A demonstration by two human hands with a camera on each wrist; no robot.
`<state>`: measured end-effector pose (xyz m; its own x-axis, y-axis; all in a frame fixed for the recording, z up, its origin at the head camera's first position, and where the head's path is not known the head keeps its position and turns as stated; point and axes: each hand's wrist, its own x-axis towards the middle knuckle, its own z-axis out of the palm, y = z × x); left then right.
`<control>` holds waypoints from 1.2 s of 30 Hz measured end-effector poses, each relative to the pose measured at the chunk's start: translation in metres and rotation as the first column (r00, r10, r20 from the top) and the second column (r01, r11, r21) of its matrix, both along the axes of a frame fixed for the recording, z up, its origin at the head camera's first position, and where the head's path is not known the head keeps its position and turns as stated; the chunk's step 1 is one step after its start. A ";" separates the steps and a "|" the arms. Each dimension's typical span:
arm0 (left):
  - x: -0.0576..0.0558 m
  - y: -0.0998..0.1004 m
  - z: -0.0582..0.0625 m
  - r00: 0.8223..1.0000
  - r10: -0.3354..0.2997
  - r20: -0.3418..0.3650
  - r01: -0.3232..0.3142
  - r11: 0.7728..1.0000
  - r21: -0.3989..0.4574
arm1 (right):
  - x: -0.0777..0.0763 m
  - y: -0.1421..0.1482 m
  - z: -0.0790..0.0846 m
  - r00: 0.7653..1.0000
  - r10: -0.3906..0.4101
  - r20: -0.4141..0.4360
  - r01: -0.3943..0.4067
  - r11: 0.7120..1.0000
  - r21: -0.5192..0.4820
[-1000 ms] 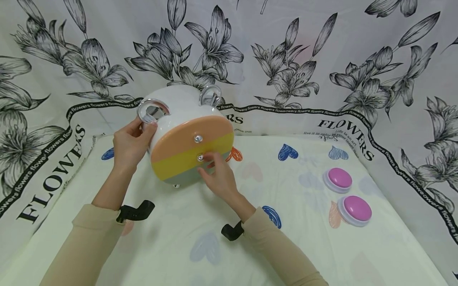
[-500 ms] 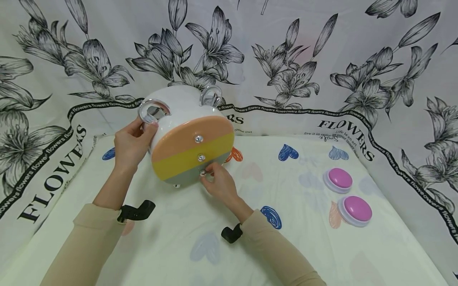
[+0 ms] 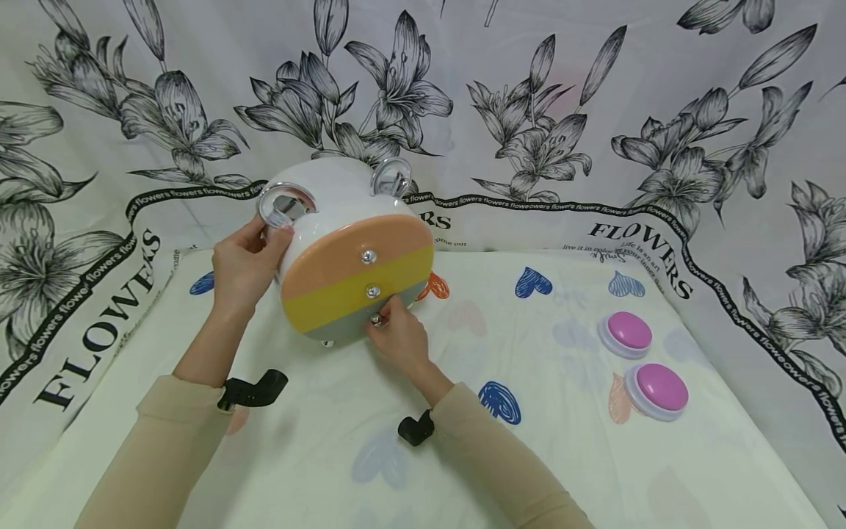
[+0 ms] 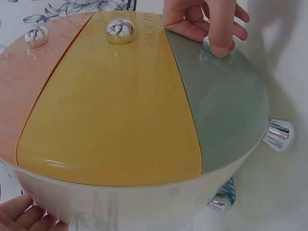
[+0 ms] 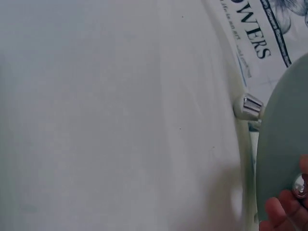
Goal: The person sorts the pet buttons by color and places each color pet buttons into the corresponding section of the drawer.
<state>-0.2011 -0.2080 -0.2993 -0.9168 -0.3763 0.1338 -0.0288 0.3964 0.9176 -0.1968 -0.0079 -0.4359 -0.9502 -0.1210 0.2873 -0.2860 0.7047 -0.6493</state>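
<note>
A white rounded container (image 3: 330, 180) with two shiny ring-shaped ears stands tilted, its flat front turned toward me. Across that front run an orange band (image 3: 330, 257), a yellow band (image 4: 110, 106) and a grey-green band (image 4: 226, 106), each with a silver knob. My left hand (image 3: 241, 268) grips the container's left side, thumb just below the left ear (image 3: 286, 206). The right hand (image 3: 399, 334) pinches the silver knob (image 3: 377, 319) of the grey-green band between thumb and fingers. In the left wrist view this band sits flush beside the yellow one. Small silver feet (image 4: 279, 134) stick out underneath.
Two pink push buttons with white bases, a farther one (image 3: 629, 330) and a nearer one (image 3: 662, 386), sit on the right of the heart-printed cloth (image 3: 317, 455). A flower-printed curtain (image 3: 463, 88) hangs behind the container.
My right hand has gone from the yellow band's knob down to the grey-green band's knob and pinches it. The left hand keeps its grip and the container stays in place.
</note>
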 end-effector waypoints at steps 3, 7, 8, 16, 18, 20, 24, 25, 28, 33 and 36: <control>0.000 0.000 0.000 1.000 -0.002 -0.002 0.002 1.000 -0.004 | 0.000 -0.002 -0.001 0.999 -0.032 -0.027 0.032 0.999 0.005; 0.000 0.000 0.001 1.000 0.000 0.007 0.000 1.000 -0.011 | 0.001 -0.004 0.000 0.998 -0.050 -0.048 0.051 0.999 0.009; 0.000 -0.001 0.001 1.000 -0.001 0.008 0.001 1.000 -0.012 | 0.001 -0.004 0.000 0.997 -0.054 -0.051 0.055 0.998 0.012; -0.001 -0.001 0.001 1.000 -0.009 -0.002 0.009 1.000 -0.014 | 0.002 -0.004 0.001 0.993 -0.076 -0.090 0.079 0.996 0.033; 0.000 -0.002 0.001 1.000 -0.012 -0.007 0.012 1.000 -0.013 | 0.002 -0.003 0.001 0.992 -0.082 -0.097 0.086 0.996 0.037; 0.000 -0.002 0.001 1.000 -0.014 -0.008 0.014 1.000 -0.011 | 0.002 -0.003 0.001 0.991 -0.085 -0.104 0.090 0.995 0.039; 0.000 -0.001 0.001 1.000 -0.014 -0.002 0.014 1.000 -0.010 | 0.003 -0.003 0.000 0.990 -0.086 -0.112 0.091 0.995 0.043; 0.000 -0.001 0.001 1.000 -0.013 0.001 0.013 1.000 -0.008 | 0.003 -0.003 0.000 0.990 -0.085 -0.116 0.091 0.995 0.043; 0.000 -0.001 0.001 1.000 -0.011 0.011 0.011 1.000 -0.005 | 0.005 -0.002 -0.001 0.989 -0.087 -0.120 0.094 0.994 0.054; 0.000 -0.002 0.001 1.000 -0.008 0.020 0.008 1.000 -0.007 | 0.007 0.000 -0.001 0.988 -0.095 -0.125 0.105 0.992 0.075; 0.000 -0.003 0.001 1.000 -0.006 0.024 0.006 1.000 -0.008 | 0.010 0.001 -0.001 0.988 -0.101 -0.115 0.110 0.991 0.073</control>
<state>-0.2008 -0.2106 -0.2979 -0.9219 -0.3700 0.1147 -0.0483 0.4036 0.9137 -0.1872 -0.0068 -0.4372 -0.9216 -0.0481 0.3851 -0.2744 0.7824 -0.5590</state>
